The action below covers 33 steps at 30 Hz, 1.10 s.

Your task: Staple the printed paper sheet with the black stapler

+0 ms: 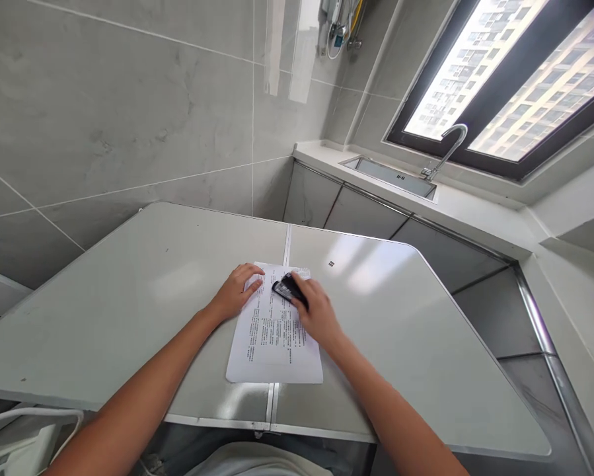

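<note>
The person's right hand (319,311) is closed around a black stapler (293,289), with the fingers over its top and the thumb at its near side. The stapler lies at a slant above the upper right part of a printed paper (271,360), and its front end is pointing to the left and a little away from the person. I cannot tell whether the stapler is touching the paper.

The left hand (236,289) is at the upper left edge of the same paper, palm down. Its thumb and fingers are apart, and the fingertips rest on the paper; it is not clamped on any thing.

The paper lies flat on the pale grey counter (128,297), across the metal seam (287,243) which divides the top in two halves. Its printed lines run lengthwise, away from the person. Whether it is one sheet or several, I cannot tell.

Beyond the counter, at the right, there is a sink (376,170) with a curved tap (449,153), below a dark-framed window (480,112). A grey tiled wall (128,99) stands at the left.
</note>
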Available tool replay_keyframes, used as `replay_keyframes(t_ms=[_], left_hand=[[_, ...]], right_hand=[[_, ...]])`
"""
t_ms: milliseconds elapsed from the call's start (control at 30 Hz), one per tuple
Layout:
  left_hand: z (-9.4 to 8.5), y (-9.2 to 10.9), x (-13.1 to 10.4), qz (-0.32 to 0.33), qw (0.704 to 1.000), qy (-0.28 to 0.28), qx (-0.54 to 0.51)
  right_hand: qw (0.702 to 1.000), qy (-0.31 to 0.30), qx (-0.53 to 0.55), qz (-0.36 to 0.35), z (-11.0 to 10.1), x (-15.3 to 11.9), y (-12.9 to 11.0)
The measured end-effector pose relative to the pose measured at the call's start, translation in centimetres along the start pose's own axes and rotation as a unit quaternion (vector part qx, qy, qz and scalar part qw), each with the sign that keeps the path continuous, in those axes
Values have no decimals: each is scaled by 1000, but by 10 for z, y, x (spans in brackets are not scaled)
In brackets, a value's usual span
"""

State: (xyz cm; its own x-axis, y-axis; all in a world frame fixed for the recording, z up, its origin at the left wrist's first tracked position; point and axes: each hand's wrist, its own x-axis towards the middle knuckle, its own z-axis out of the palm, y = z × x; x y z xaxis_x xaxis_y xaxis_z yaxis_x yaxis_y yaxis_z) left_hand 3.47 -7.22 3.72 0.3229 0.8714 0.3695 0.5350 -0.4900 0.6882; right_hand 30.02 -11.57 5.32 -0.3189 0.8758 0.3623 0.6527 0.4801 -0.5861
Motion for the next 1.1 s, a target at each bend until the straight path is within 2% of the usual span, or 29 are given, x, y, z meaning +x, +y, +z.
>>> replay_keyframes(t_ms=[67, 133, 267, 400, 467, 633, 767, 800, 833, 900, 967, 1033, 1100], left_hand=[[-7, -2, 2, -53, 992, 88, -69], [-12, -8, 3, -99, 971, 151, -155], [-17, -23, 4, -147, 915, 213, -310], [-18, -36, 6, -192, 853, 233, -425], [-18, -39, 7, -201, 833, 231, -461], [-20, -41, 8, -193, 811, 224, -505], [-21, -44, 8, -199, 806, 214, -514], [-21, -45, 8, -202, 807, 210, -514], [-21, -46, 8, -205, 807, 206, -514], [-21, -48, 9, -211, 803, 200, -521], [-23, -49, 9, -218, 789, 197, -539], [-25, -48, 10, -224, 772, 193, -563], [-28, -46, 11, -228, 757, 191, -582]], right_hand=[[997, -66, 24, -15, 14, 1, -17], [993, -111, 32, -20, 21, 1, -24], [987, -156, 25, -12, 10, 2, -11], [985, -171, -15, 31, -23, -9, 21], [983, -171, -23, 56, -42, -19, 38], [979, -171, -14, 110, -81, -43, 66], [965, -230, 87, 94, -107, -36, 89], [964, -217, 119, 94, -112, -32, 100], [968, -178, 139, 106, -115, -28, 112], [979, -37, 121, 159, -116, -22, 139], [971, 94, 47, 216, -112, -21, 166], [963, 137, -16, 232, -107, -24, 185], [970, 107, -35, 213, -102, -29, 194]])
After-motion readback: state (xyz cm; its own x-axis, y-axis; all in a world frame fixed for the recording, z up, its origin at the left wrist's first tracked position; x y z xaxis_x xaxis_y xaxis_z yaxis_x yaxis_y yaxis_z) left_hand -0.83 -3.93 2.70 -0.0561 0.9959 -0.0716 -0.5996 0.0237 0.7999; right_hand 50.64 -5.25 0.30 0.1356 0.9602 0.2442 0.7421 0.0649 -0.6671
